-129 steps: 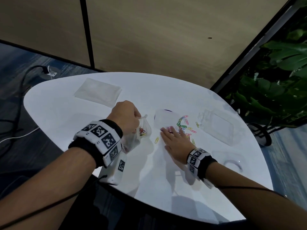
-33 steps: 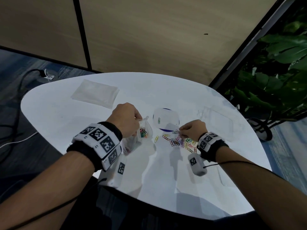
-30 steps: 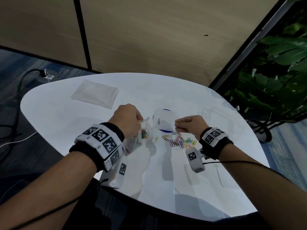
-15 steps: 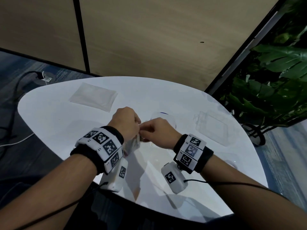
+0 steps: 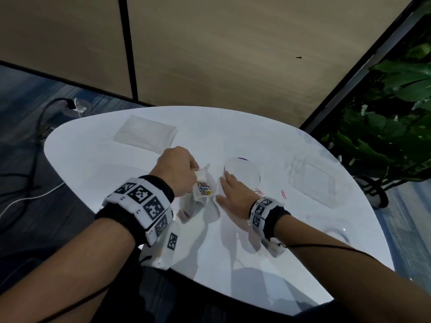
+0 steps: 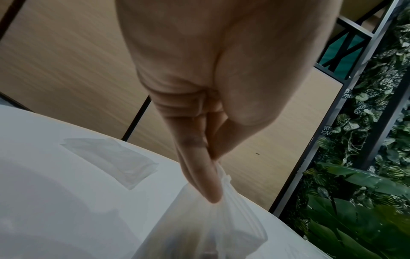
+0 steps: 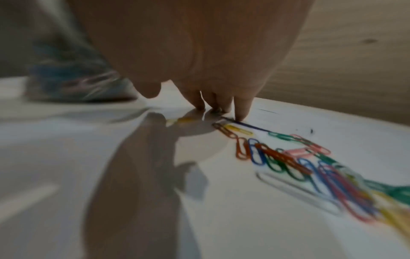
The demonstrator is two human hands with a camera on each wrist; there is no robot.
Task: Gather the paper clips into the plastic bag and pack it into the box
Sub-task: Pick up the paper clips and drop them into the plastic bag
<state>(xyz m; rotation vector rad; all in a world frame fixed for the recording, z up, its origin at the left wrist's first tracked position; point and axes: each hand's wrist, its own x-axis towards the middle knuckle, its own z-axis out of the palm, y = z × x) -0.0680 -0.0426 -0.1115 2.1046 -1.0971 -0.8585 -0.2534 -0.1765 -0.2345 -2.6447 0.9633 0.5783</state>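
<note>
My left hand (image 5: 186,169) pinches the rim of a small clear plastic bag (image 5: 203,183) and holds its mouth up. Thumb and finger pinch the plastic bag (image 6: 213,227) in the left wrist view. Several coloured paper clips (image 5: 204,188) lie inside it. My right hand (image 5: 229,186) lies flat on the white table (image 5: 233,264) just right of the bag, fingers straight. Its fingertips (image 7: 240,112) touch the table at the edge of a pile of loose paper clips (image 7: 288,157). From the head view the hand hides most of the pile. The clear box (image 5: 314,180) sits to the right.
A round clear lid (image 5: 242,169) lies beyond my right hand. Two pink clips (image 5: 283,194) lie near the right wrist. A flat stack of spare bags (image 5: 144,134) is at the far left. Another clear plastic piece (image 5: 335,229) rests near the right edge. Plants stand past the table.
Half a second ago my right hand was at the bag's mouth beside the left hand. It has moved back to the right and now lies flat over the loose clips.
</note>
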